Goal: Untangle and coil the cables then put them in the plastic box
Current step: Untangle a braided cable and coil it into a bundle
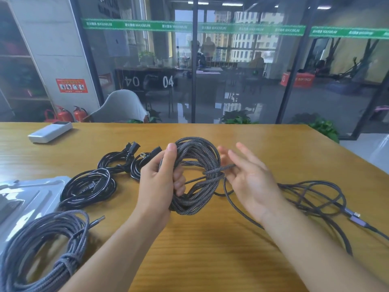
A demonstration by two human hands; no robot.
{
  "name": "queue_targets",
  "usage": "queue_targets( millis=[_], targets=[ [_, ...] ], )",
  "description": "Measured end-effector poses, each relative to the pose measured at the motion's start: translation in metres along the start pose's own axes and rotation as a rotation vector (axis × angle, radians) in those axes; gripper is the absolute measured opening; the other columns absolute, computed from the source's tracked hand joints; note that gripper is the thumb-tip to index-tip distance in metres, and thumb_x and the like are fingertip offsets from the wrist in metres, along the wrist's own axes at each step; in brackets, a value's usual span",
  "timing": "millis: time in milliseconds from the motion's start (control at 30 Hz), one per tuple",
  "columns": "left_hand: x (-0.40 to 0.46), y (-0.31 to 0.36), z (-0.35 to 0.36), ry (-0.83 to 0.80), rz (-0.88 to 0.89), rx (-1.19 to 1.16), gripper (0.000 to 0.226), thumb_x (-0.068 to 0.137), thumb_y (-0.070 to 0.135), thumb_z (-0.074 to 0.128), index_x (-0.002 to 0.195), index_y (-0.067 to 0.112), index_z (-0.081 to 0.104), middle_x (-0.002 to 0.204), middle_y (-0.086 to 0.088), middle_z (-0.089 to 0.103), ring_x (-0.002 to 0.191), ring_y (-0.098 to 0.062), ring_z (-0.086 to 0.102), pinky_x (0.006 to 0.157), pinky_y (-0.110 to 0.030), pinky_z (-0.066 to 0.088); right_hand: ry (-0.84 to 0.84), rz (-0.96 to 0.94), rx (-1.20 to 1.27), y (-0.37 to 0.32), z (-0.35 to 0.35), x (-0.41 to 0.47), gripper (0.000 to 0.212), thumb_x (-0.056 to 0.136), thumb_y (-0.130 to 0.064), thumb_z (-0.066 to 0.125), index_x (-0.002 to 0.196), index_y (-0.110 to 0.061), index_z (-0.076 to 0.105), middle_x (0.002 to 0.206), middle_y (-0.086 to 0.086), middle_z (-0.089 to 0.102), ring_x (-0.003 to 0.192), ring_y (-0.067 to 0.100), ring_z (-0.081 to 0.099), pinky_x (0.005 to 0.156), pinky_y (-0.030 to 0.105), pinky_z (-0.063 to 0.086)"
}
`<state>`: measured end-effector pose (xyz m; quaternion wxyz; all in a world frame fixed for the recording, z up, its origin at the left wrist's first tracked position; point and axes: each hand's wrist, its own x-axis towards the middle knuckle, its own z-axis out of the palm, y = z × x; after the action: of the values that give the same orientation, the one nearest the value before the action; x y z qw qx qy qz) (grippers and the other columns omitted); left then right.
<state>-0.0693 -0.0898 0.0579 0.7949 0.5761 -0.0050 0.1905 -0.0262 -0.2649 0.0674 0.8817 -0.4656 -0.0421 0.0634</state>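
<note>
A braided cable coil (195, 175) was held above the wooden table (210, 239), gripped on its near-left side by the curled fingers of the left hand (160, 182), while the right hand (248, 178) was spread, its fingers against the wrapping strand. The cable was judged soft, light and springy, so the loops were best clamped together where bunched. A loose tail (311, 197) was trailed rightward across the table.
</note>
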Motion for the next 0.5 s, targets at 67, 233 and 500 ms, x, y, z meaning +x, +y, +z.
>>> queue_targets(
  millis=[67, 233, 500],
  targets=[
    [0.0002, 0.0004, 0.0008, 0.003, 0.007, -0.007, 0.048, 0.096, 0.050, 0.061, 0.084, 0.005, 0.046, 0.068, -0.007, 0.028, 0.055, -0.018, 0.028, 0.046, -0.028, 0.029, 0.066, 0.069, -0.142, 0.0075, -0.0010, 0.0012, 0.072, 0.093, -0.030, 0.075, 0.154, -0.016, 0.040, 0.113, 0.007, 0.078, 0.097, 0.018, 0.072, 0.093, 0.033, 0.058],
    [0.0027, 0.0027, -0.0028, 0.045, 0.057, -0.003, 0.049, 0.103, 0.043, 0.057, 0.083, 0.001, 0.043, 0.065, -0.006, 0.029, 0.053, -0.018, 0.029, 0.045, -0.028, 0.029, 0.156, 0.182, -0.463, 0.0090, -0.0056, 0.0009, 0.063, 0.075, -0.066, 0.077, 0.114, -0.016, 0.071, 0.067, -0.006, 0.060, 0.055, 0.010, 0.048, 0.057, 0.026, 0.038],
    [-0.0025, 0.0048, 0.0034, 0.002, 0.156, 0.134, 0.046, 0.106, 0.033, 0.054, 0.061, 0.026, 0.050, 0.066, -0.015, 0.025, 0.056, -0.028, 0.025, 0.045, -0.030, 0.031, 0.180, -0.020, -0.319, 0.0040, -0.0075, 0.0019, 0.021, 0.090, -0.025, 0.081, 0.106, -0.012, 0.078, 0.093, 0.004, 0.078, 0.070, 0.013, 0.067, 0.059, 0.023, 0.056]
  ],
)
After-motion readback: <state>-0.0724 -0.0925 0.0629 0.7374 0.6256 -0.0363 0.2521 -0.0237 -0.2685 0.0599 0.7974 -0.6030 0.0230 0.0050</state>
